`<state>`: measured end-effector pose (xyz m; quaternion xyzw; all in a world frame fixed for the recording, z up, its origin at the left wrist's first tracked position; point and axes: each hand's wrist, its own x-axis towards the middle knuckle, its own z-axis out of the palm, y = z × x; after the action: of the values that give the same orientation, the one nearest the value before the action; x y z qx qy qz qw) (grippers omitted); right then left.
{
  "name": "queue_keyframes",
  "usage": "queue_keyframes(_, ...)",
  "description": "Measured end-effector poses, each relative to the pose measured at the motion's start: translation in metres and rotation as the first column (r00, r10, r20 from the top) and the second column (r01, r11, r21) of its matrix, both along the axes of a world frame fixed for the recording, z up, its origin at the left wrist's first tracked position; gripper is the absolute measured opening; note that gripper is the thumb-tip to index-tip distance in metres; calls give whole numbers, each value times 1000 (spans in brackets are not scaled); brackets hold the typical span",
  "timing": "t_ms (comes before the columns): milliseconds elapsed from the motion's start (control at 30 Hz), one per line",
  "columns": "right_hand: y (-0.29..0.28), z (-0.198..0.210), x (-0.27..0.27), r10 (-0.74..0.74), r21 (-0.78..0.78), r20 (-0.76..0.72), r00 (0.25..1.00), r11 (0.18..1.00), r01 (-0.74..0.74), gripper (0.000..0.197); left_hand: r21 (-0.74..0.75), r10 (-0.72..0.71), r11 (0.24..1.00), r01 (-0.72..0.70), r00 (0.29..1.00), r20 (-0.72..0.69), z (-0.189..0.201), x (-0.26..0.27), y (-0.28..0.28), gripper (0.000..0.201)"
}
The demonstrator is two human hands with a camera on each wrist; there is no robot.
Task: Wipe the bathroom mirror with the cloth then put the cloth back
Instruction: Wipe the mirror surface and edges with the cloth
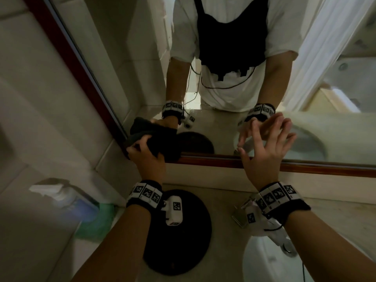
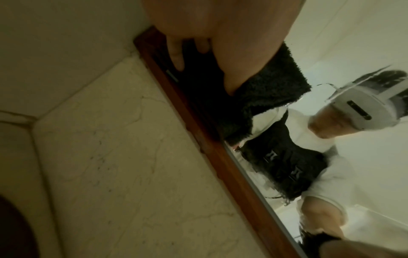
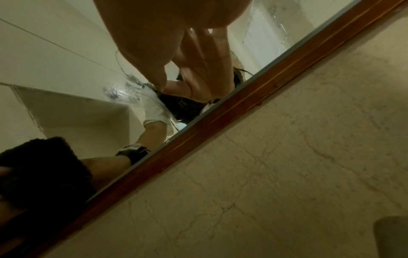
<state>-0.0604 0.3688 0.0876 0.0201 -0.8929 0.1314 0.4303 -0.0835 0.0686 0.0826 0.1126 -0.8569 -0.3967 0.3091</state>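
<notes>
The mirror (image 1: 219, 123) has a red-brown wooden frame (image 1: 305, 166) and fills the wall ahead. My left hand (image 1: 145, 153) grips a dark fluffy cloth (image 1: 162, 141) and presses it against the glass in the mirror's lower left corner. The left wrist view shows the cloth (image 2: 264, 97) bunched under my left hand (image 2: 198, 52) against the frame (image 2: 198, 136). My right hand (image 1: 264, 143) is held up with spread fingers just in front of the glass near the bottom edge, holding nothing. In the right wrist view the cloth (image 3: 44, 171) sits at the far left and the right hand (image 3: 187, 69) is near the mirror (image 3: 55, 61).
A round black mat (image 1: 183, 237) lies on the beige counter (image 1: 223, 200) below my left wrist. A white sink basin (image 1: 270, 263) and chrome tap (image 1: 240, 216) are at lower right. A soap bottle (image 1: 67, 196) and something green (image 1: 97, 220) stand at the left by the tiled wall (image 1: 40, 98).
</notes>
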Motion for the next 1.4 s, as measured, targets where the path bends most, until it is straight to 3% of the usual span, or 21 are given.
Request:
queue_keyframes(367, 4, -4, 0, 17, 0, 19, 1000, 1000, -17, 82, -103, -17, 995, 9, 997, -71, -20, -3, -12, 69)
queue_keyframes(567, 3, -3, 2, 18, -7, 22, 1000, 1000, -18, 80, -97, -11, 995, -2, 991, -130, -17, -6, -11, 66)
queue_keyframes(900, 3, -2, 3, 0, 29, 33, 999, 1000, -1, 86, -57, -91, 995, 87, 994, -65, -20, 12, 92, 76)
queue_keyframes(1267, 3, 5, 10, -19, 51, 41, 999, 999, 17, 79, -115, 21, 993, -32, 995, -97, 4, -2, -2, 79)
queue_keyframes(1400, 5, 15, 22, -11, 48, 58, 998, 999, 8, 74, -208, 43, 976, -70, 990, -133, 14, -1, -15, 67)
